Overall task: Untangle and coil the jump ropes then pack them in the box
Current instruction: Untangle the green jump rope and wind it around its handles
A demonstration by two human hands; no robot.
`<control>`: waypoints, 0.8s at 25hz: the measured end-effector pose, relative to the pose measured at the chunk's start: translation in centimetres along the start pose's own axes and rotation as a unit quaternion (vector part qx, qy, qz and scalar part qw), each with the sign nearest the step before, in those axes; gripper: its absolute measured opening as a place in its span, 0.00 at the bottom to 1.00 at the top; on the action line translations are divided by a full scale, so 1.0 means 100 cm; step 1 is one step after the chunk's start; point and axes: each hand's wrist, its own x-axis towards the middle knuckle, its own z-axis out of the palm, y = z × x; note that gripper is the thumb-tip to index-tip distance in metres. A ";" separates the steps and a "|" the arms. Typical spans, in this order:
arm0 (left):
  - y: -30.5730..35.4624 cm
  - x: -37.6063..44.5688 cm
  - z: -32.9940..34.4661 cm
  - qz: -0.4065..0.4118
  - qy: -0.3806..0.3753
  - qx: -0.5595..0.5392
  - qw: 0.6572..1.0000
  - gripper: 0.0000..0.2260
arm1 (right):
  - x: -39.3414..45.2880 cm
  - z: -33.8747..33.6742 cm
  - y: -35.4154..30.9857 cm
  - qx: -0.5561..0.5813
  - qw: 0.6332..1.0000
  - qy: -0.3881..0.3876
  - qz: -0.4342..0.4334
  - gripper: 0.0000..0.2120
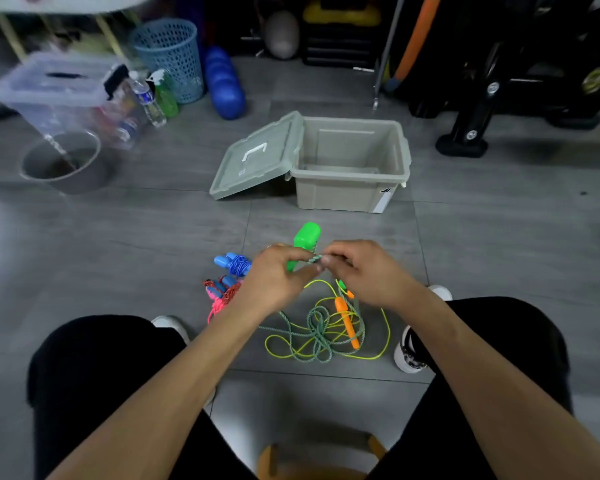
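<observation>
A person is sitting over a grey tiled floor, both hands meeting at the centre of the view. The left hand is gripping a bright green plastic jump-rope handle, which is pointing toward 12 o'clock, while its fingertips are pinching a twisted grey-green cord. The right hand, just at 3 o'clock of the left, is pinching the same cord with curled fingers. Below the hands, at 6 o'clock, the cord is lying tangled with a thin yellow-green rope and its orange handle. At 9 o'clock of the left hand, a coiled blue-handled blue rope and a pink and red rope bundle are lying on the floor. At 12 o'clock, well apart, a grey-beige plastic storage box is standing open, its lid leaning against its left wall.
</observation>
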 end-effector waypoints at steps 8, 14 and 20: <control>0.006 0.016 -0.029 -0.114 0.124 -0.216 0.962 0.07 | 0.009 0.013 0.028 0.061 0.974 -0.127 0.177 0.13; -0.031 0.026 -0.035 -0.210 0.094 -0.053 0.972 0.06 | 0.012 0.009 0.026 -0.070 0.992 0.015 0.103 0.10; -0.041 0.015 -0.017 -0.207 -0.037 0.059 0.976 0.06 | 0.008 -0.005 0.007 -0.011 0.991 0.135 -0.007 0.08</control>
